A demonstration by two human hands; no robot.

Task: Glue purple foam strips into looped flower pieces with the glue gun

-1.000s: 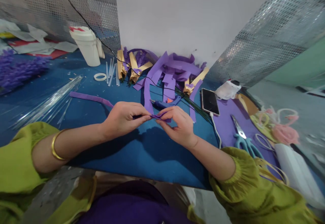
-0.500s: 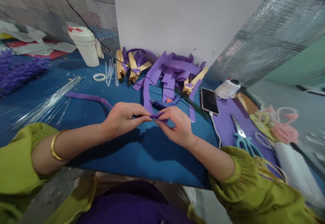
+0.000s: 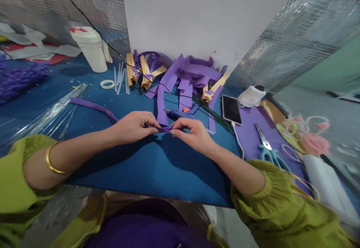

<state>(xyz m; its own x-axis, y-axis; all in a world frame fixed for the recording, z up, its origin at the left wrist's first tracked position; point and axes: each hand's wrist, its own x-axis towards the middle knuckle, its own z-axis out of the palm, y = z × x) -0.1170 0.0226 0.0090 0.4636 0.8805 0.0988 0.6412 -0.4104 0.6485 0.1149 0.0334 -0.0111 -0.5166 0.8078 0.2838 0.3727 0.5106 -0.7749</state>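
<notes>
Strip [image 3: 165,129] of purple material spans your left hand [image 3: 136,127] and right hand [image 3: 195,134], both pinching it; beyond them lies a blue glue gun [image 3: 178,114].

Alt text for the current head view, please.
Left hand and right hand pinch a narrow purple strip over a blue table. Beyond lie a glue gun, piled purple strips and wrapped lavender bunches; scissors lie right.

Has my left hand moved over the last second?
Yes, slightly to the left: a second ago its fingertips were about straight below the nozzle of the glue gun; now they sit left of it.
</notes>
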